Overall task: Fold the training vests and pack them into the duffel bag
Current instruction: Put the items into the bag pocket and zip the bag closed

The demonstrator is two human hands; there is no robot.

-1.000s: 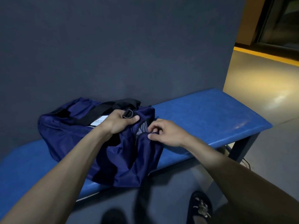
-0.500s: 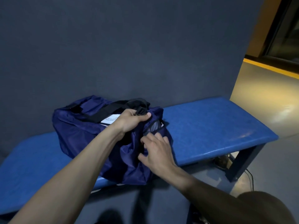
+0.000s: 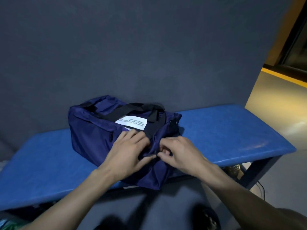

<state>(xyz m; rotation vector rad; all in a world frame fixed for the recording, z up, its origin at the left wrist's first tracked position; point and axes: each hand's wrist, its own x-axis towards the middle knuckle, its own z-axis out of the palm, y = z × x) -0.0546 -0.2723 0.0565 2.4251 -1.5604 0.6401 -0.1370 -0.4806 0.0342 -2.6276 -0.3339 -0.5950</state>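
The duffel bag (image 3: pixel 93 136) sits on a blue bench (image 3: pixel 232 130), close to the dark wall (image 3: pixel 132 47) behind it. The bag is dark blue and made of thin, soft cloth that sags and wrinkles. Its near end droops over the front edge of the bench. It looks like a squashy box. Black flat straps (image 3: pixel 126 109) lie across the top. They look like stiff woven tape. A white paper label (image 3: pixel 132 124) with small black writing lies on top of the bag, under the straps. A short zip (image 3: pixel 110 138) runs down the bag's front side.

Both hands are on the near end of the bag. The left hand (image 3: pixel 127 155) lies on the cloth with its fingers bent down over a black strap; the picture is blurry there, so I cannot tell if it grips. The right hand (image 3: pixel 179 153) is just beside it, with fingers curled, and it pinches a fold of the blue cloth between thumb and fingers.

The bench top is smooth and a bit shiny, with round edges. It stands on dark straight legs (image 3: pixel 259 171). The wall looks flat and dull. The floor (image 3: pixel 274 117) on the right is pale and shiny, with a yellow stripe (image 3: pixel 285 77) far back.
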